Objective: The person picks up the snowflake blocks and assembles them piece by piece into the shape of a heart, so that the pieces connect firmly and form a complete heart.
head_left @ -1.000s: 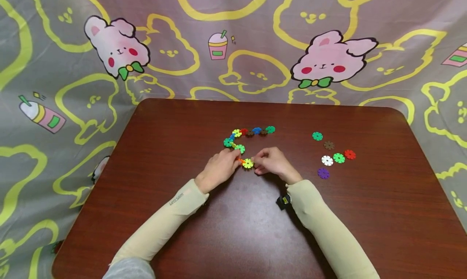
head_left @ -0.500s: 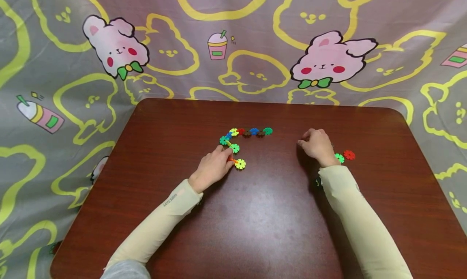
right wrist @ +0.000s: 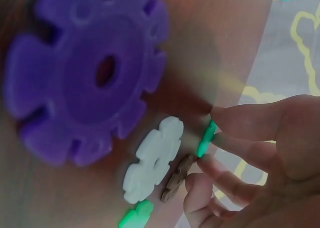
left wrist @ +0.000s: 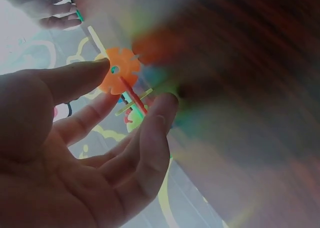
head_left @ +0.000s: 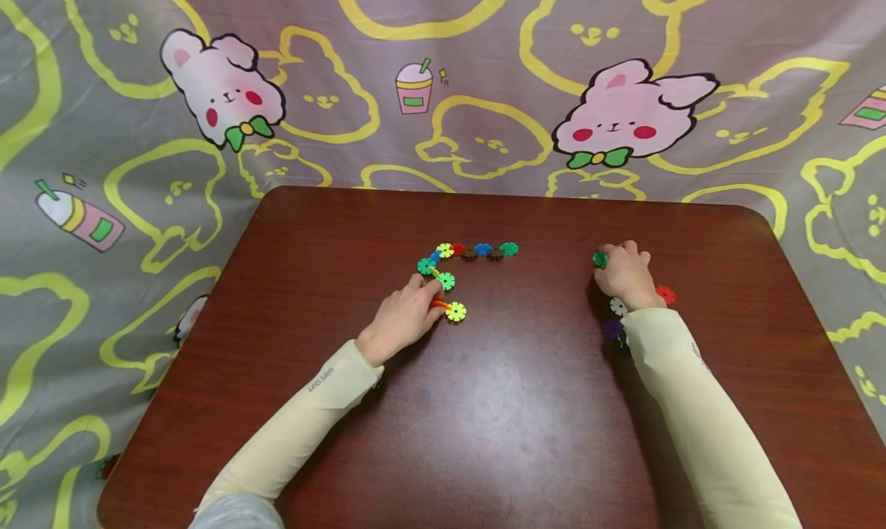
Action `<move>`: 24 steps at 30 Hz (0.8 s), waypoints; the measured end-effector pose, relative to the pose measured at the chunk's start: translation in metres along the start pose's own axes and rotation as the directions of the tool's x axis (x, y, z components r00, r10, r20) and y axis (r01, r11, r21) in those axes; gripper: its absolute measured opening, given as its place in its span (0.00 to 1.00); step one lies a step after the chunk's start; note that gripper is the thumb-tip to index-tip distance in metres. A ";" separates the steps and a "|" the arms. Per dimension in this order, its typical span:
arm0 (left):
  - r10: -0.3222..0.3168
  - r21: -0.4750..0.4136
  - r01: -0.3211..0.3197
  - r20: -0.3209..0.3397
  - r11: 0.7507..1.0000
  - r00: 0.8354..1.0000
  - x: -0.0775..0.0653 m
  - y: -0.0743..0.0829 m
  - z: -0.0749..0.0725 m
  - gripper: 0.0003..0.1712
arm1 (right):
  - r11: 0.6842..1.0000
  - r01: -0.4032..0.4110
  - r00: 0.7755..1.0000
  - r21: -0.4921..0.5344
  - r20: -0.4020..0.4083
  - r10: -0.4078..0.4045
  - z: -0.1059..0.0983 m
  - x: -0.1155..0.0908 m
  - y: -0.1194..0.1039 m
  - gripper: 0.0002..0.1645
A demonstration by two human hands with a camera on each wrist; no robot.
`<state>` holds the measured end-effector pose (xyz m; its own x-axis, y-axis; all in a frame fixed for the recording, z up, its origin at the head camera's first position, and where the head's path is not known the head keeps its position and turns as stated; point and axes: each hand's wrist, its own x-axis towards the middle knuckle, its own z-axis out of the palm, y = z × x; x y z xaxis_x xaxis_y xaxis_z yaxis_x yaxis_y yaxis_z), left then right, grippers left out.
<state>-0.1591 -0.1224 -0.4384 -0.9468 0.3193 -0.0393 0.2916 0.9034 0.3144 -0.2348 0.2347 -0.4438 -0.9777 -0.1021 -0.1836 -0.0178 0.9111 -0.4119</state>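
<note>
My left hand (head_left: 404, 317) pinches an orange interlocking disc (left wrist: 121, 71) between thumb and fingers. This disc belongs to a chain of notched plastic discs, which curves up past a teal disc (head_left: 425, 267) and runs right to a green end disc (head_left: 509, 248). At its near end is a yellow disc (head_left: 455, 311). To the right, my right hand (head_left: 628, 275) grips a loose teal-green disc (right wrist: 206, 139) at its edges, with thumb and fingertips. Beneath and beside that hand lie brown (right wrist: 176, 180), white and purple discs; the hand hides part of the group in the head view.
Around the right hand lie a red disc (head_left: 667, 294), a white disc (head_left: 618, 307), a purple disc (head_left: 613, 329) and a bright green disc (right wrist: 137, 215). The brown wooden table (head_left: 484, 437) ends at a patterned cloth (head_left: 477, 75) behind and at the sides.
My right hand has left the chain's near end and travelled right to the loose discs, where it has taken hold of the teal-green one. The left hand and chain have shifted slightly left.
</note>
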 end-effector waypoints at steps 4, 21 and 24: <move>0.006 -0.014 -0.006 0.000 1.000 1.000 -0.001 0.000 -0.001 0.13 | 1.000 0.010 1.000 0.010 -0.005 -0.010 -0.003 0.000 0.001 0.28; -0.014 -0.034 0.017 0.071 0.999 0.997 0.001 0.005 0.002 0.19 | 0.994 -0.052 0.999 0.097 -0.013 0.053 -0.004 -0.001 0.008 0.21; -0.021 -0.034 0.024 0.074 0.999 0.997 0.001 0.006 0.002 0.20 | 0.990 -0.024 0.999 0.139 -0.044 0.031 -0.001 -0.002 0.006 0.19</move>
<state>-0.1583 -0.1156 -0.4385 -0.9401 0.3205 -0.1159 0.2644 0.9006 0.3450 -0.2330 0.2405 -0.4446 -0.9860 -0.0565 -0.1566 0.0352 0.8488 -0.5276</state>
